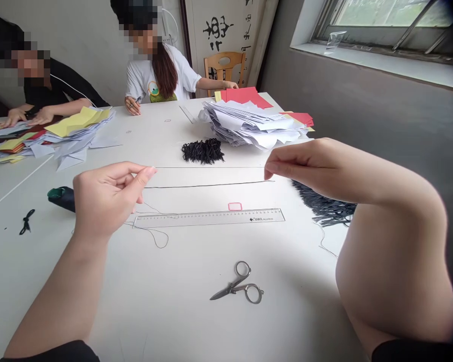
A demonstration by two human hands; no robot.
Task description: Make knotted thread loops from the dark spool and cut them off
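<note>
A thin thread (211, 167) is stretched level and taut between my two hands above the white table (181, 322). My left hand (105, 198) pinches its left end between thumb and forefinger. My right hand (298, 163) pinches the right end. The thread's dark shadow (211, 185) falls on the table just below it. A clear plastic ruler (209, 217) lies flat under the thread, with a loose loop of thread (156, 239) at its left end. Small metal scissors (239, 289) lie closed nearer to me.
A pile of black cut cords (203, 151) and a second dark bundle (324, 206) sit beyond the ruler. White, red and yellow paper stacks (252, 123) (60, 136) lie further back. Two people sit at the far side. A dark green object (62, 197) lies left.
</note>
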